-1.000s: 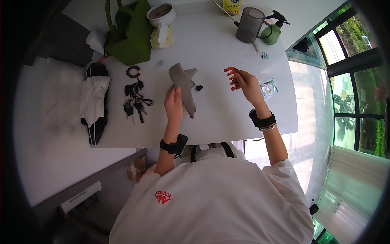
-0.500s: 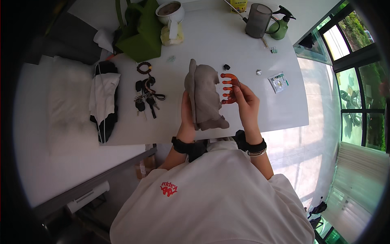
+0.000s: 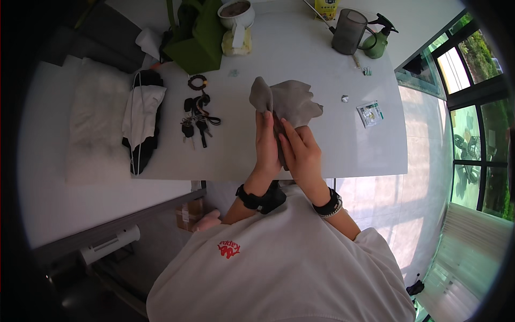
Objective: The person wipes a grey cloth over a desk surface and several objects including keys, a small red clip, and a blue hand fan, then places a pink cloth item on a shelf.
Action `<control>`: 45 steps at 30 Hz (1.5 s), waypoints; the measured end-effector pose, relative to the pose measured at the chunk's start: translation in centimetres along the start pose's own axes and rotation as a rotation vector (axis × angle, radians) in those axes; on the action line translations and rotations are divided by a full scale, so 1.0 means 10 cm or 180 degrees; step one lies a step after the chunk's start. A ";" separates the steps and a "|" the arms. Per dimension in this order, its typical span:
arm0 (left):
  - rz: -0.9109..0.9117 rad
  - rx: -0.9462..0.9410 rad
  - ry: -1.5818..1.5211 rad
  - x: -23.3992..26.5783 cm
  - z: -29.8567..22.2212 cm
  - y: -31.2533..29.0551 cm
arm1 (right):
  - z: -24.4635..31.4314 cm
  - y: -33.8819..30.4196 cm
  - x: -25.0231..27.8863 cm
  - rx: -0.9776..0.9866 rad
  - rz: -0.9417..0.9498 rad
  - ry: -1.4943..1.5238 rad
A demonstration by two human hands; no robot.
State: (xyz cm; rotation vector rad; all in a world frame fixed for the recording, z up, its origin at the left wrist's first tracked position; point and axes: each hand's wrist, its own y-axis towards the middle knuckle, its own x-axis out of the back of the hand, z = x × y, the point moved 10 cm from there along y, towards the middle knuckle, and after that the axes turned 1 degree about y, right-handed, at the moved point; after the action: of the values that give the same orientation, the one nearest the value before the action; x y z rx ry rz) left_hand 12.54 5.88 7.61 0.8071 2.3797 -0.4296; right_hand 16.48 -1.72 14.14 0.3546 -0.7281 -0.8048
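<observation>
A grey-brown ribbed cloth is bunched upright between my hands above the near part of the white table. My left hand grips it from the left, thumb along the fold and the other fingers mostly hidden. From the right, my right hand presses its fingers against the lower cloth, closed around it. The cloth's upper part spreads out loose and wavy above both hands. No orange-red comb shows now; whether it lies inside the folds I cannot tell.
Keys and a beaded bracelet lie left of my hands. A small sachet and a shiny lump lie right. Behind stand a green bag, white pot, grey jug and spray bottle.
My right hand has moved left and down onto the cloth, which is now folded and gathered. The orange-red comb it held has gone from sight, as has the small black object.
</observation>
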 end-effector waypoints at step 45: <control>-0.0613 0.0262 0.0752 0.04 0.37 -0.06 | -0.42 -0.13 0.27 -0.0522 0.0599 0.0863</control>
State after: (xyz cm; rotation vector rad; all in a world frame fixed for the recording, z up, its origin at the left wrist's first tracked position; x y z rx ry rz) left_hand 13.46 3.85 4.53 0.7002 2.6882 -0.5391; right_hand 20.08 -4.51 11.69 0.2369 -0.4311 -0.6184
